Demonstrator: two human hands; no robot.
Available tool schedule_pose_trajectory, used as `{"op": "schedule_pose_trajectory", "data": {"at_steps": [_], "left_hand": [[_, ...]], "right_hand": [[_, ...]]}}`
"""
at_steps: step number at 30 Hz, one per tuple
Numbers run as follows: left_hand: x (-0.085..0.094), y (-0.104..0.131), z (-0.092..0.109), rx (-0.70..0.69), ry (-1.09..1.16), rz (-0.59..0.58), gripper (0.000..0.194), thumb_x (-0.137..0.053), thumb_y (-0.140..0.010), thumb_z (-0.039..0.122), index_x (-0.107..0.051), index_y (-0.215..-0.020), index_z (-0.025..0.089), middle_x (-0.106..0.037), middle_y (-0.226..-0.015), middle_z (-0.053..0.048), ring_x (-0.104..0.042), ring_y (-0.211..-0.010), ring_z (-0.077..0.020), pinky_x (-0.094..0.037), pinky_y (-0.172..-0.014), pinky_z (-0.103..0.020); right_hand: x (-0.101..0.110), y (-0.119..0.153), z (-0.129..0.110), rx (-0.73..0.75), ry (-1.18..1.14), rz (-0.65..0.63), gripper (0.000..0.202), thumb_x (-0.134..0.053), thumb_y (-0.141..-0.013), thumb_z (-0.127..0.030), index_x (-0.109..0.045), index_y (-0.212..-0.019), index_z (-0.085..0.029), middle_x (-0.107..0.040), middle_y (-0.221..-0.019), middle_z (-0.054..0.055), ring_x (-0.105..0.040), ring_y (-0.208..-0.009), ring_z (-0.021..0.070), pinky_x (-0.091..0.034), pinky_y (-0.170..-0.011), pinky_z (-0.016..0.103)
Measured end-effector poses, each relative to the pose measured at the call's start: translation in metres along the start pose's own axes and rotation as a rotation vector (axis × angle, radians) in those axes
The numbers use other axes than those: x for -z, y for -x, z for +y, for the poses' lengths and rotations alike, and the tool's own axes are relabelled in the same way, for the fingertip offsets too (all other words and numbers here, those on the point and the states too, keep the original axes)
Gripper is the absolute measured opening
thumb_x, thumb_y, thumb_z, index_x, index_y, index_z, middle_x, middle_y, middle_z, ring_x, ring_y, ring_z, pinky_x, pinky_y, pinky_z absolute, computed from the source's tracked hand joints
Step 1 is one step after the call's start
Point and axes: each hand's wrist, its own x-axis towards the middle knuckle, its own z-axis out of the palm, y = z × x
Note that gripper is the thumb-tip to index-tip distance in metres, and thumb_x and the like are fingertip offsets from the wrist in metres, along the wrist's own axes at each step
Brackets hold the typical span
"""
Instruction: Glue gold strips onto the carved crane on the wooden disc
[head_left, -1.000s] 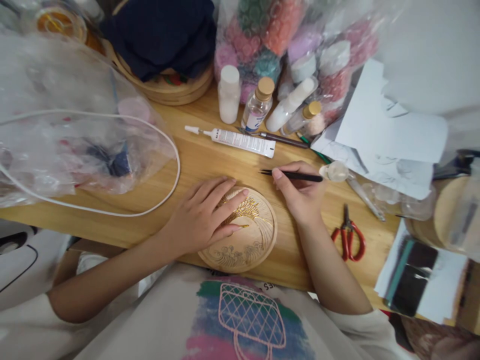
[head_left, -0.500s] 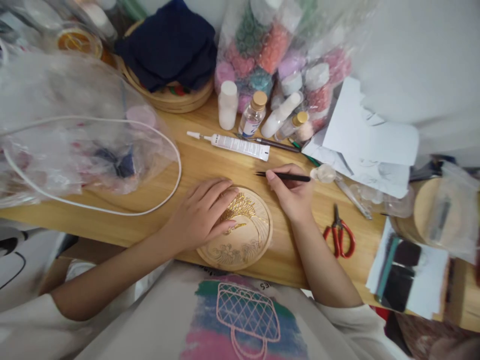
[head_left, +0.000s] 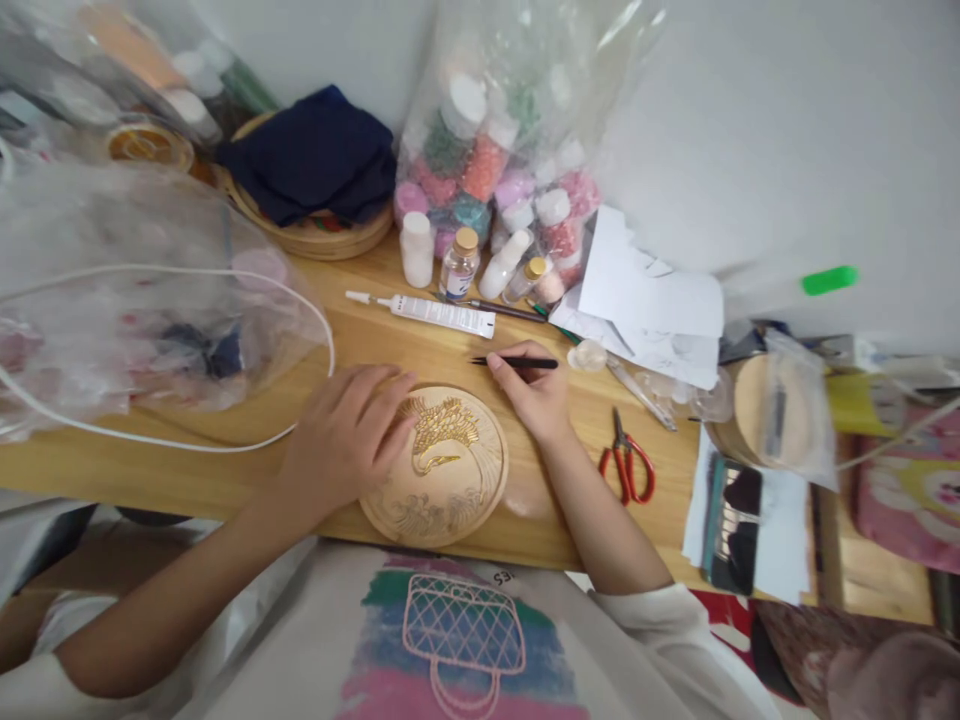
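A round wooden plaque (head_left: 457, 490) lies on the table close to my body. It carries a gold wire crane (head_left: 442, 430) and drawn outlines of waves and lines. My left hand (head_left: 349, 430) is at the plaque's left edge, fingers stretched out and a little apart, with nothing in it; whether it touches the rim I cannot tell. To the right of the plaque, my right hand (head_left: 532, 390) rests on the table and is closed round black tweezers (head_left: 536, 363), whose tips point left.
Red-handled pliers (head_left: 628, 465) lie right of my right forearm. Behind are a white glue tube (head_left: 442, 314), small bottles (head_left: 459, 265) and a bag of colourful jars (head_left: 487, 170). A white cable (head_left: 225, 448) and plastic bag (head_left: 150, 300) occupy the left. White papers (head_left: 652, 290) lean at the back right.
My left hand has moved left off the gold crane, so more of it shows. The view has swung right, and my right hand keeps the tweezers.
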Motion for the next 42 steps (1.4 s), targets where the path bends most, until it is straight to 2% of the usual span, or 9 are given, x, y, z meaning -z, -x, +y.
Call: {"op": "schedule_pose_trajectory", "data": {"at_steps": [3,6,9,13,20,26,35,39,42], "left_hand": [[0.010,0.002,-0.006,0.121,-0.045,-0.052,0.021,-0.042,-0.097,0.030,-0.061,-0.099,0.021,-0.069,-0.096,-0.008,-0.064,-0.089,-0.0252,-0.049,-0.080,-0.039],[0.017,0.007,-0.012,0.177,-0.036,-0.207,0.030,-0.035,-0.099,0.032,-0.060,-0.086,0.021,-0.068,-0.085,-0.007,-0.064,-0.080,-0.0252,-0.047,-0.072,-0.039],[0.018,0.008,-0.013,0.204,-0.048,-0.300,0.036,-0.031,-0.099,0.034,-0.060,-0.082,0.022,-0.068,-0.081,-0.007,-0.063,-0.077,-0.0246,-0.044,-0.068,-0.037],[0.016,0.000,-0.010,0.205,-0.071,-0.347,0.039,-0.030,-0.097,0.035,-0.059,-0.075,0.021,-0.065,-0.074,-0.007,-0.061,-0.074,-0.0239,-0.044,-0.068,-0.036],[0.017,-0.017,-0.005,0.233,-0.044,-0.445,0.039,-0.031,-0.094,0.037,-0.063,-0.078,0.021,-0.067,-0.079,-0.010,-0.062,-0.079,-0.0275,-0.046,-0.073,-0.040],[0.015,-0.022,-0.002,0.206,-0.106,-0.458,0.038,-0.033,-0.096,0.039,-0.064,-0.082,0.022,-0.068,-0.085,-0.009,-0.063,-0.084,-0.0268,-0.047,-0.074,-0.039],[-0.002,-0.047,0.016,0.029,-0.096,-0.354,0.035,-0.036,-0.099,0.035,-0.065,-0.085,0.022,-0.066,-0.087,-0.010,-0.062,-0.083,-0.0274,-0.047,-0.070,-0.040],[-0.012,-0.058,0.026,0.018,-0.015,-0.327,0.030,-0.045,-0.098,0.035,-0.069,-0.089,0.019,-0.066,-0.089,-0.008,-0.062,-0.085,-0.0239,-0.047,-0.072,-0.037],[-0.020,-0.061,0.024,0.089,0.157,-0.247,0.029,-0.051,-0.095,0.037,-0.071,-0.086,0.018,-0.066,-0.087,-0.007,-0.062,-0.084,-0.0221,-0.048,-0.074,-0.037]], "right_hand": [[-0.001,0.000,0.000,0.007,0.006,0.003,0.017,-0.072,-0.075,-0.035,-0.068,-0.070,-0.020,-0.065,-0.064,-0.001,-0.054,-0.055,0.0095,-0.041,-0.050,0.023],[-0.002,0.001,-0.001,-0.001,-0.001,0.017,0.016,-0.071,-0.074,-0.035,-0.068,-0.068,-0.020,-0.065,-0.062,-0.001,-0.052,-0.053,0.0094,-0.040,-0.048,0.023],[-0.002,0.000,0.000,-0.019,-0.029,0.020,0.018,-0.072,-0.072,-0.038,-0.068,-0.068,-0.021,-0.065,-0.062,-0.001,-0.052,-0.053,0.0100,-0.039,-0.048,0.024],[-0.001,0.000,0.002,-0.019,-0.074,0.015,0.020,-0.071,-0.073,-0.040,-0.068,-0.068,-0.021,-0.065,-0.063,0.000,-0.051,-0.054,0.0103,-0.040,-0.049,0.024],[0.000,-0.001,0.002,-0.021,-0.137,0.023,0.019,-0.071,-0.071,-0.038,-0.067,-0.066,-0.019,-0.061,-0.058,-0.001,-0.047,-0.050,0.0091,-0.036,-0.046,0.024],[0.000,-0.001,0.005,-0.040,-0.184,-0.002,0.019,-0.070,-0.074,-0.037,-0.067,-0.069,-0.019,-0.058,-0.057,-0.003,-0.046,-0.050,0.0083,-0.035,-0.047,0.023],[0.000,-0.002,0.008,-0.003,-0.208,-0.023,0.022,-0.071,-0.077,-0.040,-0.067,-0.070,-0.020,-0.061,-0.061,-0.004,-0.050,-0.053,0.0084,-0.038,-0.051,0.023],[0.001,-0.003,0.006,-0.014,-0.217,0.062,0.022,-0.070,-0.079,-0.039,-0.065,-0.070,-0.019,-0.061,-0.062,-0.003,-0.050,-0.055,0.0085,-0.040,-0.052,0.023],[0.001,-0.005,0.007,-0.052,-0.256,0.148,0.023,-0.068,-0.081,-0.042,-0.063,-0.076,-0.020,-0.058,-0.063,-0.004,-0.048,-0.055,0.0086,-0.040,-0.053,0.023]]}}
